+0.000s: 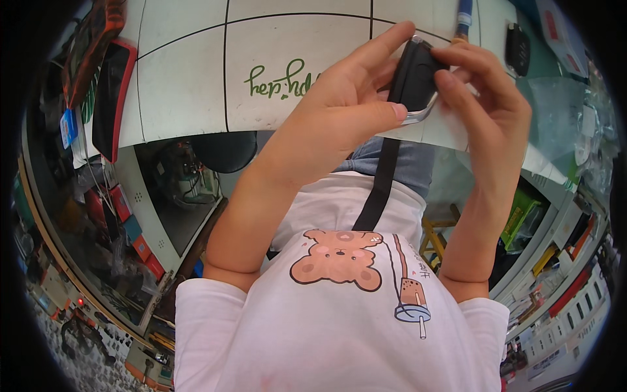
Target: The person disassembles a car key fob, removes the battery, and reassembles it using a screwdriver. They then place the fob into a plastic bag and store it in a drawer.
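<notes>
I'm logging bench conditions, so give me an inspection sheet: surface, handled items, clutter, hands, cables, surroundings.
Surface: white tabletop, dark grid lines, green lettering.
Handled items: black case with silver edging.
Clutter: red-edged dark device at left; small black remote-like item at right.
Hands: left hand grips the case; right hand has its fingertips at the case's right side, contact unclear.
Cables: thin pale strands at left, possibly cables.
Surroundings: dark round seat below the table edge.
</notes>
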Demonstrator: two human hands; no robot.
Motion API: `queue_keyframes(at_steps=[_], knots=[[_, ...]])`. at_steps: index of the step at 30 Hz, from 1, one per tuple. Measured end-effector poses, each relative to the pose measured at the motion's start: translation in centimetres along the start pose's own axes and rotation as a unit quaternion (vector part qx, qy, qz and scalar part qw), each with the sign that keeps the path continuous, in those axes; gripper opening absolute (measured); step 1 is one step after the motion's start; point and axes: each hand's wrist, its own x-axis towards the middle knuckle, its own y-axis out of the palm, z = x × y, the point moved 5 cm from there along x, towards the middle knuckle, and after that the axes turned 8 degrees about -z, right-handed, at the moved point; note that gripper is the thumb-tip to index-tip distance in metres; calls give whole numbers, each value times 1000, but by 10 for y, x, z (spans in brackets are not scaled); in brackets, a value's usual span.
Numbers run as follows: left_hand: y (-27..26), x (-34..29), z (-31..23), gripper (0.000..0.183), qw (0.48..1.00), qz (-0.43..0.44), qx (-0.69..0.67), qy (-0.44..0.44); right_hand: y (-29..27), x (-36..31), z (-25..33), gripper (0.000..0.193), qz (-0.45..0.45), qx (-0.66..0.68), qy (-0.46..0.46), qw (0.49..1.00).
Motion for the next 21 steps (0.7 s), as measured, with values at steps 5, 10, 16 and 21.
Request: queue_keyframes(at_steps=[5, 10, 16, 21], knots=[[9, -4, -8, 64, 999, -34, 27, 3, -2, 1, -3, 19, -17, 4, -1, 1000], [8, -5, -9, 63, 999, -31, 27, -29, -2, -1, -5, 22, -16, 7, 2, 1000], [21, -10, -19, 60, 990, -53, 127, 33, 1, -5, 7, 26, -26, -56, -48, 997], [9, -4, -10, 58, 998, -20, 67, -7, -2, -5, 5, 23, -31, -19, -1, 999]])
